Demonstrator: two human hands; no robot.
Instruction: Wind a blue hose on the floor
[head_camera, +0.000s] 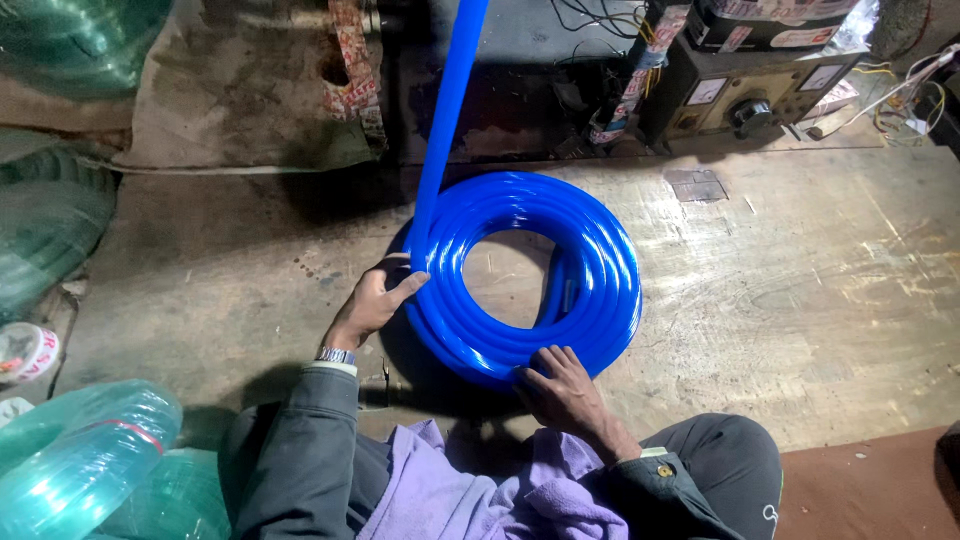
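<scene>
Worn wooden floor, blue hose coil between left hand and right hand.

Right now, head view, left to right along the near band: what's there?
Green hose coil → wristwatch → left hand → right hand, both hands touching the blue hose coil.

Both hands press a coiled blue hose on a wooden board: left hand at its left rim, right hand at its near edge.
</scene>
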